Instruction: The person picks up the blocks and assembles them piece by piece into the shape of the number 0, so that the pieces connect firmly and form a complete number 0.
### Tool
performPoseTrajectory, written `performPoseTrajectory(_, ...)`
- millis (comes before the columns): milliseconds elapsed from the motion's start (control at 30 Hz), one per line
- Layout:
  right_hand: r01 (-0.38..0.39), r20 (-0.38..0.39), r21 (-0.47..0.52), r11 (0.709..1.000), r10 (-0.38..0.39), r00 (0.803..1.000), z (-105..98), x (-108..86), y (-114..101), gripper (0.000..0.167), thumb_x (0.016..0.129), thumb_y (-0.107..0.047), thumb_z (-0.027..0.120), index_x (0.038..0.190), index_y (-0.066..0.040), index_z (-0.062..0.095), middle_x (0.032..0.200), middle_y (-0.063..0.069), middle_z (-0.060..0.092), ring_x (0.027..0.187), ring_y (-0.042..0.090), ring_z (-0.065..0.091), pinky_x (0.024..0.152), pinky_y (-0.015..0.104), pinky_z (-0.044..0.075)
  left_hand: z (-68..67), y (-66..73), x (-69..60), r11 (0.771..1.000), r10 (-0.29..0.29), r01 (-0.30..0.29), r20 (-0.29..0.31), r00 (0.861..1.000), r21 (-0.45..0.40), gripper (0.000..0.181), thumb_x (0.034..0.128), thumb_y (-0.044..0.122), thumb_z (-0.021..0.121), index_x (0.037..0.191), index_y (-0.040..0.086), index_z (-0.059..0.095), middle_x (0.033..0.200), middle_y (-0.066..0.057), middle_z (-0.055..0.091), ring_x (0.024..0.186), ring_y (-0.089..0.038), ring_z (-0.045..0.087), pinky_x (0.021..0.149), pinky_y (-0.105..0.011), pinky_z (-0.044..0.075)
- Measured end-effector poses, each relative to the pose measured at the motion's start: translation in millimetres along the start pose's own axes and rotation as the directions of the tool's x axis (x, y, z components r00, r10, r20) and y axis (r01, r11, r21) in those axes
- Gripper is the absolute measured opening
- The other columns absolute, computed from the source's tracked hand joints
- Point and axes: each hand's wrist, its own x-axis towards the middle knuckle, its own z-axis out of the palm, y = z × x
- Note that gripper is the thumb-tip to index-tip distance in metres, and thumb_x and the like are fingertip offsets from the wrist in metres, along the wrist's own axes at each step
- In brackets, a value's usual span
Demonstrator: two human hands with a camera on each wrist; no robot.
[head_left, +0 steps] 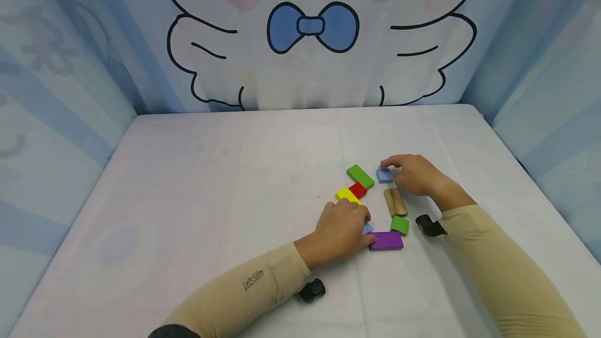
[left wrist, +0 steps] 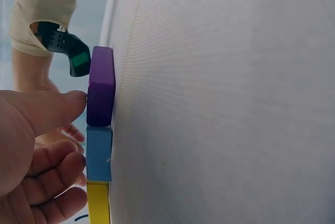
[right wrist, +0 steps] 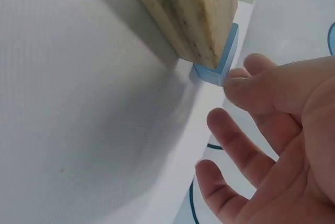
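White tabletop that stretched broad from its left edge, left hand that bent loosely over yellow block, thumb at purple block, long green block, narrow gap, far blue block that right hand pinched behind wooden block, tabletop's right edge well apart.

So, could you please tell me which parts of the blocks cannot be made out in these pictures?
- Head view: much of the near blue block and part of the yellow block, hidden by the left hand.
- Left wrist view: the rest of the yellow block, cut off by the bottom edge.
- Right wrist view: the upper part of the wooden block, cut off by the top edge.
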Motion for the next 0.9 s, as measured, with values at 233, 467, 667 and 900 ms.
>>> performPoseTrajectory(233, 0.008, -0.056, 0.007, 1.0, -0.007, 0.998, 0.6, 3.0, 4.3, 0.042, 0.095, -0.025, 0.066, 0.128, 0.001, 0.062, 0.128, 0.027, 0.06, 0.116, 0.044, 0.054, 0.095, 0.058, 0.045, -0.3, -0.4, 0.1, 1.0, -0.003, 0.003, 0.006, 1.0, 0.005, 0.039, 0.0877, 0.049, 0.074, 0.111, 0.019, 0.072, 0.097, 0.009, 0.068, 0.09, -0.012, 0.056, 0.072, -0.027, 0.04)
performPoseTrajectory(467, -0.024, -0.05, 0.035, 0.999, 0.026, 0.998, 0.2, 6.5, 5.2, 0.043, 0.094, -0.03, 0.068, 0.119, 0.004, 0.063, 0.12, 0.023, 0.064, 0.107, 0.039, 0.058, 0.088, 0.051, 0.049, -1.5, -1.1, 1.0, 1.0, -0.004, 0.004, 0.009, 1.0, 0.001, 0.038, 0.0876, 0.049, 0.075, 0.111, 0.019, 0.072, 0.096, 0.009, 0.068, 0.09, -0.012, 0.056, 0.071, -0.027, 0.04)
performPoseTrajectory(667, 0.001, -0.04, 0.041, 0.999, 0.0, 0.999, -0.4, 6.2, 4.1, 0.041, 0.095, -0.026, 0.067, 0.122, 0.004, 0.064, 0.123, 0.023, 0.064, 0.11, 0.039, 0.058, 0.092, 0.053, 0.047, -0.1, -1.2, 1.4, 1.0, -0.002, 0.002, 0.006, 1.0, 0.005, 0.039, 0.0878, 0.05, 0.074, 0.111, 0.019, 0.072, 0.096, 0.009, 0.068, 0.089, -0.012, 0.056, 0.071, -0.027, 0.04)
performPoseTrajectory(900, 0.014, -0.01, 0.042, 0.999, -0.014, 1.0, -0.5, 3.3, 6.5, 0.04, 0.095, -0.023, 0.066, 0.126, 0.002, 0.064, 0.125, 0.024, 0.063, 0.109, 0.038, 0.059, 0.093, 0.054, 0.047, 0.5, -0.7, 0.8, 1.0, -0.002, 0.002, 0.01, 1.0, 0.008, 0.04, 0.0875, 0.051, 0.074, 0.111, 0.019, 0.072, 0.096, 0.01, 0.068, 0.089, -0.011, 0.055, 0.071, -0.026, 0.04)
